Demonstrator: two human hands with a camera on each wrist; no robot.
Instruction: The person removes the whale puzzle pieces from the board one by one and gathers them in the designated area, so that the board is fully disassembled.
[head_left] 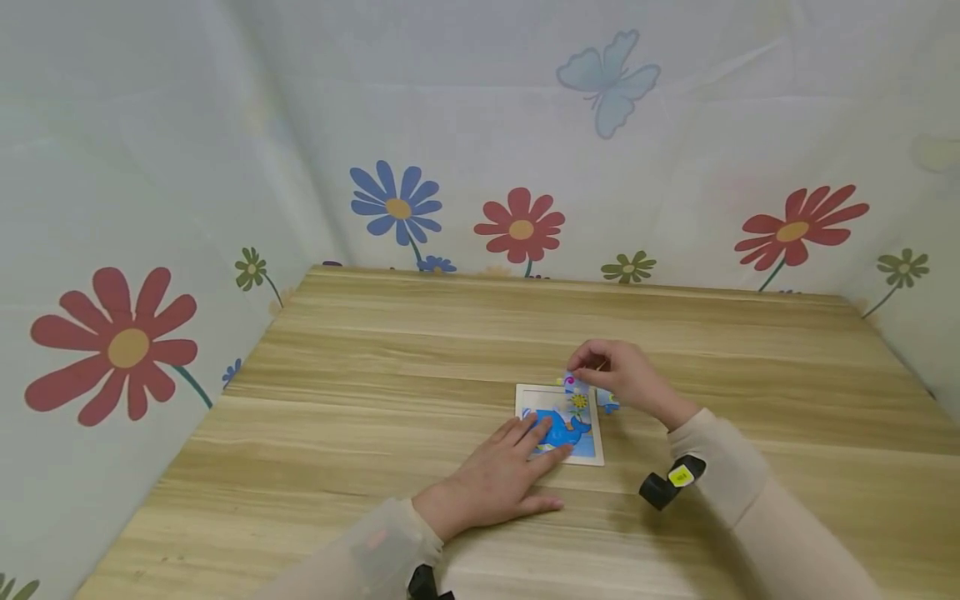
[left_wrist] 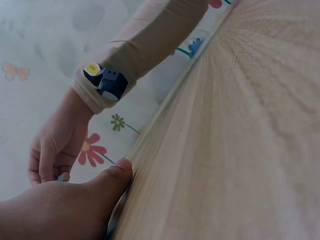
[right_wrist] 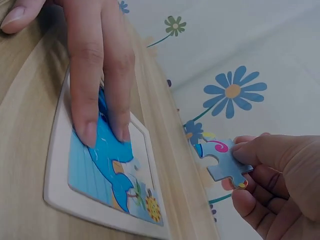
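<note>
A white-framed jigsaw board [head_left: 598, 437] lies flat, its assembled part showing a blue whale [right_wrist: 107, 157], a palm and a smiling sun [right_wrist: 153, 206]. My left hand [head_left: 510, 471] rests on it with fingers spread; in the right wrist view two fingertips press the whale. Above the far part of the board, my right hand [head_left: 626, 375] pinches a pale blue puzzle piece [right_wrist: 222, 157] with a pink swirl between thumb and fingers. That piece is raised off the board and tilted. In the left wrist view my left thumb [left_wrist: 117, 172] hides the board.
Another blue puzzle piece [head_left: 609, 402] lies on the table just right of the board, partly under my right hand. The wooden table [head_left: 360, 375] meets a flower-printed cloth [head_left: 450, 100] at its back and sides. A small black camera [head_left: 663, 486] is strapped to the right wrist.
</note>
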